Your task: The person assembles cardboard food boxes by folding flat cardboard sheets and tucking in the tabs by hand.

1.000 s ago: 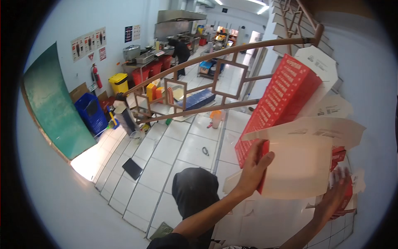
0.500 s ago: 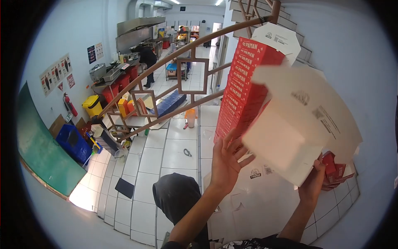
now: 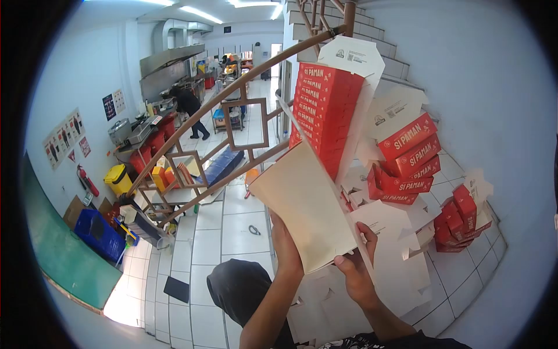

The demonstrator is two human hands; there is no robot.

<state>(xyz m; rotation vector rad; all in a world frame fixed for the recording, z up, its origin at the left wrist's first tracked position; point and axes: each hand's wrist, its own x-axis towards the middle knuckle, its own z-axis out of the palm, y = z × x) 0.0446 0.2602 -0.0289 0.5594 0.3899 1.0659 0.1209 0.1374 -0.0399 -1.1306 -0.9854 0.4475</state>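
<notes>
Between my two hands is a cardboard food box, partly folded, its plain cream side facing me. My left hand grips the box's left edge, and its fingers go out of sight behind the card. At the lower right corner, my right hand pinches the card with its thumb in front and its fingers around a side flap. Just beyond rises a tall stack of red boxes marked "SI PAMAN", with a white lid standing open on top. Flat white card sheets lie below my hands.
More red boxes are piled at the right, and a smaller group sits by the wall. A brown railing crosses ahead. My dark-clothed knee is at lower left. Another person stands in the kitchen beyond.
The box has come down and left and turned, so its plain side now faces me. My right hand has moved left with it. The view has shifted, uncovering the red boxes at right.
</notes>
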